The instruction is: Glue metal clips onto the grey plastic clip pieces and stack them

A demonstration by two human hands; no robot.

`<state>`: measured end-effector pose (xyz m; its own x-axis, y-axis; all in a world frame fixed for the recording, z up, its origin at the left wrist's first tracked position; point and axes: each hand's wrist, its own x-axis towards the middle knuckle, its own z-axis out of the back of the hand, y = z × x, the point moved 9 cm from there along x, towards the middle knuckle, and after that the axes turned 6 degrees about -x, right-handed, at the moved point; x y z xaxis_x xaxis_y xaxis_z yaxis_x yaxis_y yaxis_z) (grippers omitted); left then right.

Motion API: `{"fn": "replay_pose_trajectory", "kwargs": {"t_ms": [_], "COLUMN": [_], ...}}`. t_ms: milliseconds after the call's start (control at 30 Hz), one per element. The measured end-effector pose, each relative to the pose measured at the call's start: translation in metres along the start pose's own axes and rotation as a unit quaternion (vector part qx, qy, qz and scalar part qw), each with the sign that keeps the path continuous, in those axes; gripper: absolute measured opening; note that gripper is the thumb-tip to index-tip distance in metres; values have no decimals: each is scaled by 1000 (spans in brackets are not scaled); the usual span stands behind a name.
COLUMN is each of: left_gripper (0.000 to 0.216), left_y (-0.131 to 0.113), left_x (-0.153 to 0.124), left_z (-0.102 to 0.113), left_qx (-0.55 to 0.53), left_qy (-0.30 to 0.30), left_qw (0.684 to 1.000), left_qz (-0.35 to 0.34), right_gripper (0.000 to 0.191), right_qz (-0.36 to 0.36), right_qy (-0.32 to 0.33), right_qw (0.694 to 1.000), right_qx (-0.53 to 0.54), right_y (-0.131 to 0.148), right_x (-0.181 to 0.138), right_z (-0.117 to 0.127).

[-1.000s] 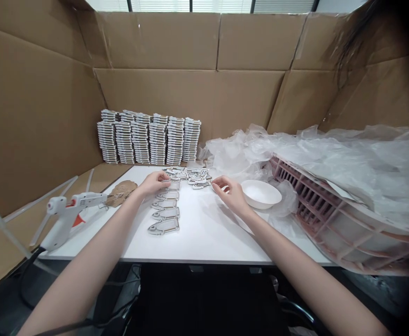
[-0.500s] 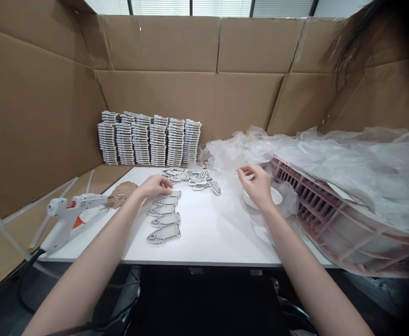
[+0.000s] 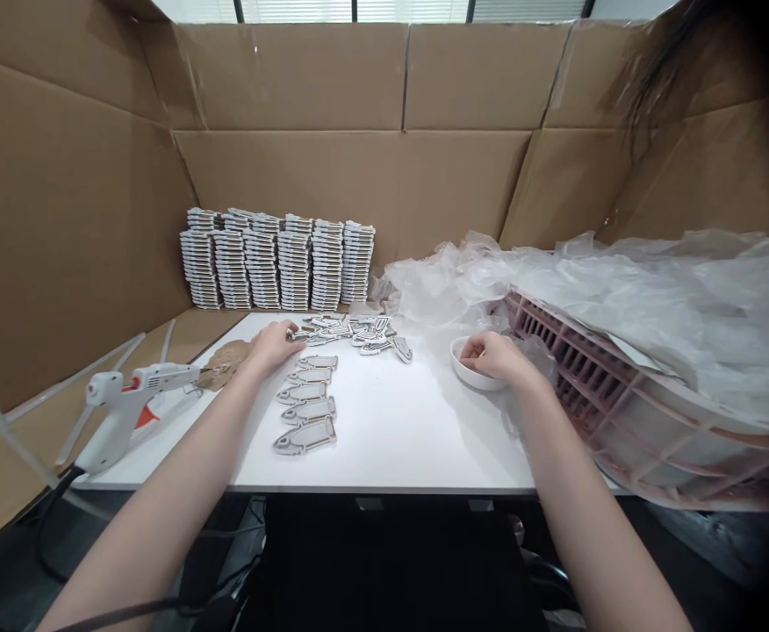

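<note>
At the left edge of a loose pile of flat, fish-shaped pieces point(image 3: 377, 333), my left hand point(image 3: 272, 345) has its thumb and fingers closed around the edge of one grey-white piece. A column of several similar pieces point(image 3: 305, 436) lies flat on the table, just in front of this hand, their pointed ends to the left. My right hand point(image 3: 498, 358) dips into a small white bowl point(image 3: 471, 377), fingers bent and pinched together. What those fingertips hold, if anything, is hidden.
Tall stacks of the same pieces point(image 3: 294, 272) stand at the back left. A white glue gun point(image 3: 121, 408) rests at left, its nozzle by a brown scrap point(image 3: 223, 364). At right, a pink plastic basket point(image 3: 582, 382) lies beside heaped clear bags point(image 3: 621, 281). Cardboard walls point(image 3: 463, 184) surround the table.
My left hand has moved from the top of the column back and left to the loose pile. My right hand has lowered from above the bowl into it.
</note>
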<state>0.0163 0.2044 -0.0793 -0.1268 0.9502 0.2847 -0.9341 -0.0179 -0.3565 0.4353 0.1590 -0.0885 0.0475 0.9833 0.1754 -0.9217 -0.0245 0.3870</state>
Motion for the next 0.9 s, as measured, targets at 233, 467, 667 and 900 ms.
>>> {"fn": "replay_pose_trajectory", "kwargs": {"t_ms": [233,467,667,900], "left_gripper": [39,42,28,41], "left_y": [-5,-8,-8,-42], "left_x": [3,3,-3,-20], "left_z": [1,5,39,47], "left_qx": [-16,-51,-107,-382], "left_qy": [-32,-61,-130,-92], "left_qw": [999,997,986,917], "left_qz": [10,4,11,-69], "right_gripper": [9,7,18,28], "right_qz": [11,72,106,181], "right_qy": [-155,-272,-274,-157], "right_qw": [983,927,911,866], "right_qx": [100,247,290,438], "right_y": [-10,-2,7,51], "right_x": [4,0,1,-6], "right_z": [26,44,39,20]}}
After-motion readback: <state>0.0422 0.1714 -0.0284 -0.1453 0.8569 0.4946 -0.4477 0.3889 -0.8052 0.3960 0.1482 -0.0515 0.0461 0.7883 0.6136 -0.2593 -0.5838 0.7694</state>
